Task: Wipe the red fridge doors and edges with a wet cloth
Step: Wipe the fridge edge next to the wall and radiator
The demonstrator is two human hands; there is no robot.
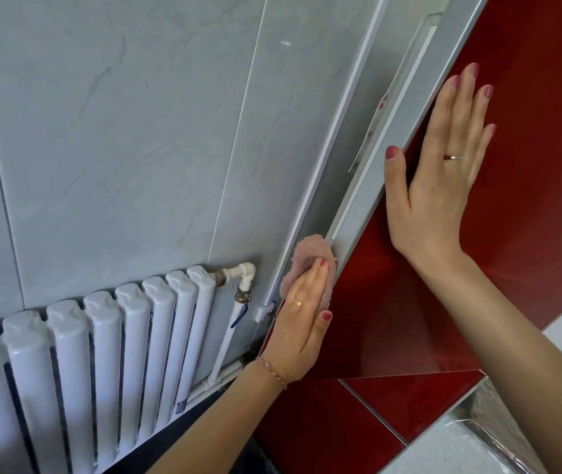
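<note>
The glossy red fridge door [529, 206] fills the right side, tilted in view, with a grey side edge [409, 121] running along its left. My left hand [298, 319] presses a pink fluffy cloth [307, 258] against the lower part of that grey edge, fingers flat over the cloth. Higher up, my right hand [443, 172] lies flat on the red door front with fingers spread, thumb hooked over the grey edge. A second red door panel [341, 425] sits below the first.
A white ribbed radiator [101, 354] with a pipe and valve [243, 285] stands close to the fridge's left side against a grey tiled wall [118, 148]. A white trim strip [327, 159] runs beside the fridge edge. Pale floor and a foil-like surface [498, 439] show at lower right.
</note>
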